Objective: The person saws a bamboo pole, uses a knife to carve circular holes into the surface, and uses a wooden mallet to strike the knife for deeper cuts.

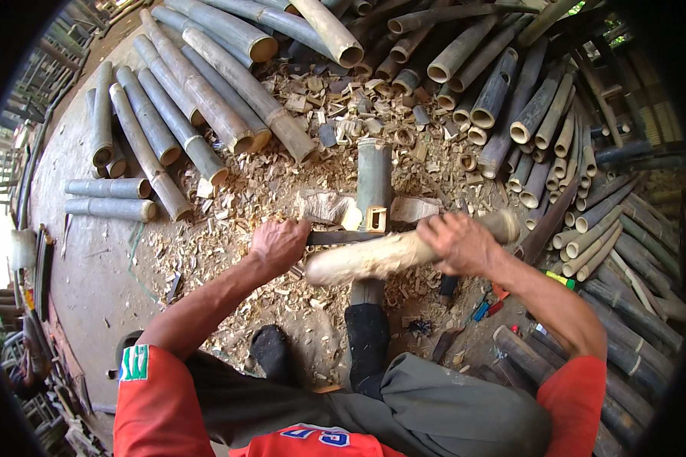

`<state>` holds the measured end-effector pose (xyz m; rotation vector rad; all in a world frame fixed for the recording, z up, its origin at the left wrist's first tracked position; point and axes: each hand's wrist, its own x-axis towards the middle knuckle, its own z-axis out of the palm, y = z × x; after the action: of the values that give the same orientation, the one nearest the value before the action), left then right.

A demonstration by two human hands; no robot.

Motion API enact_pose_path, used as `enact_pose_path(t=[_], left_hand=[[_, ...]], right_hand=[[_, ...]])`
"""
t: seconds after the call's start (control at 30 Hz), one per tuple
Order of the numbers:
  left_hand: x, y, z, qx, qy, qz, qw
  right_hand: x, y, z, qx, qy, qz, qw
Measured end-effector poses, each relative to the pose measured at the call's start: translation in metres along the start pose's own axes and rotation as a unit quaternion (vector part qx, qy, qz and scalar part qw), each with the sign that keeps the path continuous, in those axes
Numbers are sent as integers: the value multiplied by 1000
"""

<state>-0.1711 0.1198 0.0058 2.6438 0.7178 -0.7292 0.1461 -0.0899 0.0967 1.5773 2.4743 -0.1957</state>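
Observation:
My left hand [280,245] is closed around the handle end of a dark, flat blade [347,237], which lies across the bamboo tube. My right hand [456,242] grips a thick, pale wooden club [366,263], slightly blurred, held slantwise just nearer to me than the blade and hiding part of the tube. The grey-green bamboo tube [374,171] points away from me. A rectangular opening [376,219] with pale cut edges shows in it, just beyond the blade. Beneath the tube is a rough wooden block [417,208]. My dark-socked foot [367,335] is at the tube's near end.
Wood chips [229,251] cover the ground around the block. Bamboo lengths [244,84] lie at the far left, with a large bamboo stack [533,122] at the far right. More bamboo [625,343] lies near my right arm, beside small red and blue objects [482,310].

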Motion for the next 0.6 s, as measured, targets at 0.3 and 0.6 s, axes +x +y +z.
enact_pose_path(t=[0.3,0.6], left_hand=[[5,0,3,-7,16,-9,1000],[-2,-2,11,24,98,19,995]], right_hand=[[-3,1,8,-19,-33,27,999],[-6,8,-2,-23,13,22,999]])
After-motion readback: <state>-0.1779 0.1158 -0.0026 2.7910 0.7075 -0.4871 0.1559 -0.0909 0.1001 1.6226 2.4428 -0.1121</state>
